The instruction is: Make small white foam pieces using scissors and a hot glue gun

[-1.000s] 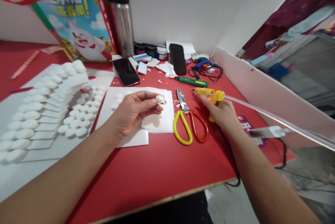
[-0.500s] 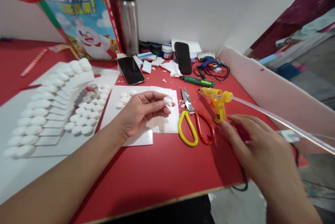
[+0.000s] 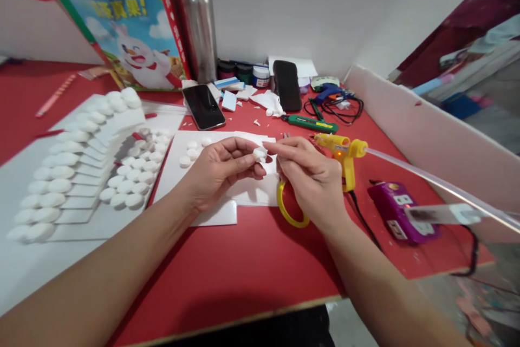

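Observation:
Between the thumb and fingers of my left hand (image 3: 223,171) is a small white piece (image 3: 260,154), held over white boards (image 3: 255,192). My right hand (image 3: 311,176) is close beside it, index finger pointing at the piece, the other fingers curled; whether it grips anything is too small to tell. Under my right hand lie scissors with a yellow handle loop (image 3: 293,217), mostly covered. A yellow glue gun (image 3: 347,160) with a long clear stick lies just right of that hand. Several white discs (image 3: 185,162) rest on the board at left.
Rows of white rounded pieces (image 3: 59,185) stand on boards at left. Behind are a phone (image 3: 204,107), a steel bottle (image 3: 197,27), a green cutter (image 3: 311,123) and a dark phone (image 3: 287,86). A purple box (image 3: 402,214) with cables lies right; a low white wall (image 3: 426,125) borders the table.
My right hand has moved left from beside the glue gun to the white piece, uncovering the purple box and covering much of the scissors. My left hand has barely moved.

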`<state>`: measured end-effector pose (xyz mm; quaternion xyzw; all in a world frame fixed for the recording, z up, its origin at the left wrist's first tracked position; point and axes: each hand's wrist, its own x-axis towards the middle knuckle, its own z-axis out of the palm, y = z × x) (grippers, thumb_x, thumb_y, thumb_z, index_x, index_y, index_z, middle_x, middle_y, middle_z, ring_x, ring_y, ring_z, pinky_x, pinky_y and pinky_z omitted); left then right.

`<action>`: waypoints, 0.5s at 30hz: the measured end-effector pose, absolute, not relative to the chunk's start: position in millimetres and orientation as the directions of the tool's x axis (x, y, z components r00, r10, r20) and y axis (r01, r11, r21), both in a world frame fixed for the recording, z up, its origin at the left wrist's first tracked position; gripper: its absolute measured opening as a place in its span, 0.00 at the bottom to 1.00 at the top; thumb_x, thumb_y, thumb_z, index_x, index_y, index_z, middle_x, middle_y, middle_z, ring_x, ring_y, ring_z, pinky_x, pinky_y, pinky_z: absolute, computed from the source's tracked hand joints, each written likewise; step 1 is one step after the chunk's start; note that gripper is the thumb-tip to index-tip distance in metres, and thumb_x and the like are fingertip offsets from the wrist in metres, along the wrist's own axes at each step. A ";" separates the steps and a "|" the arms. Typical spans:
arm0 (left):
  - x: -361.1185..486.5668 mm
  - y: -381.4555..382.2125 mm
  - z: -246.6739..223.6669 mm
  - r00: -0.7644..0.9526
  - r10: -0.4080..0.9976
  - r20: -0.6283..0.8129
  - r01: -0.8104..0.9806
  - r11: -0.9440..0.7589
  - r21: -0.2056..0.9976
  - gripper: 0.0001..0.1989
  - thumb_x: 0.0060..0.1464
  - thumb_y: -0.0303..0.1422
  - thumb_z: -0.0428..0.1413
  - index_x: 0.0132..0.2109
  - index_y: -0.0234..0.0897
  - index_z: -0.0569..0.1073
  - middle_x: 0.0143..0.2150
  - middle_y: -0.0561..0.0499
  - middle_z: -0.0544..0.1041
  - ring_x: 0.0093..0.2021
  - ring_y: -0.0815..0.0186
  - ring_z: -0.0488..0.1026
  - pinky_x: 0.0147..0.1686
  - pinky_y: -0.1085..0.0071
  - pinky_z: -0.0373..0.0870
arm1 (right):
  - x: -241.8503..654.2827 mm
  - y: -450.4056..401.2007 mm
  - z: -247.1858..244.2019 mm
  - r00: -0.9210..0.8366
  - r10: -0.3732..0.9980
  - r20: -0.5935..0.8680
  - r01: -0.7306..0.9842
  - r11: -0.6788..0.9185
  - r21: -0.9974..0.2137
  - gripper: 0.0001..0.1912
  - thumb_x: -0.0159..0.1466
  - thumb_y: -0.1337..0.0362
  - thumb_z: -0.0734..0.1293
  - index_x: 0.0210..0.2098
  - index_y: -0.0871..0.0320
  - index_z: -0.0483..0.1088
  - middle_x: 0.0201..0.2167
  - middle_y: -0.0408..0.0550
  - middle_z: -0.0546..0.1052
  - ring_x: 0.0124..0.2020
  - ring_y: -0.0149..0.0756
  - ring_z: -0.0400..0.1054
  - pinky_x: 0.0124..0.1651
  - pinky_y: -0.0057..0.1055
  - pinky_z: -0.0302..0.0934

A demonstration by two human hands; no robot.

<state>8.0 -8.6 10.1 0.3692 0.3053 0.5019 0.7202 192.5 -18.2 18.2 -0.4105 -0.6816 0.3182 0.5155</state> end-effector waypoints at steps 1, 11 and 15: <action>8.5 -8.4 9.6 0.304 0.949 -0.086 -0.488 0.233 0.841 0.09 0.52 0.27 0.70 0.40 0.32 0.80 0.35 0.48 0.83 0.32 0.68 0.80 0.39 0.71 0.77 | 193.0 -19.3 17.3 -0.138 0.892 0.431 0.237 0.452 -0.860 0.20 0.66 0.73 0.63 0.45 0.48 0.84 0.42 0.47 0.78 0.39 0.34 0.74 0.38 0.32 0.69; 8.4 -9.0 12.1 0.304 0.944 -0.128 -0.476 0.267 0.838 0.10 0.49 0.28 0.71 0.38 0.32 0.80 0.34 0.48 0.83 0.31 0.68 0.80 0.39 0.71 0.78 | 193.5 -19.0 18.1 -0.159 0.896 0.416 0.277 0.445 -0.852 0.20 0.66 0.73 0.62 0.45 0.50 0.84 0.42 0.48 0.77 0.38 0.33 0.72 0.36 0.31 0.68; 7.0 -8.9 13.0 0.309 0.940 -0.145 -0.465 0.283 0.839 0.09 0.50 0.27 0.71 0.37 0.31 0.80 0.32 0.49 0.82 0.30 0.69 0.79 0.37 0.72 0.77 | 193.9 -18.4 16.6 -0.178 0.878 0.445 0.319 0.479 -0.818 0.21 0.66 0.73 0.62 0.45 0.50 0.84 0.41 0.48 0.77 0.39 0.34 0.73 0.39 0.32 0.69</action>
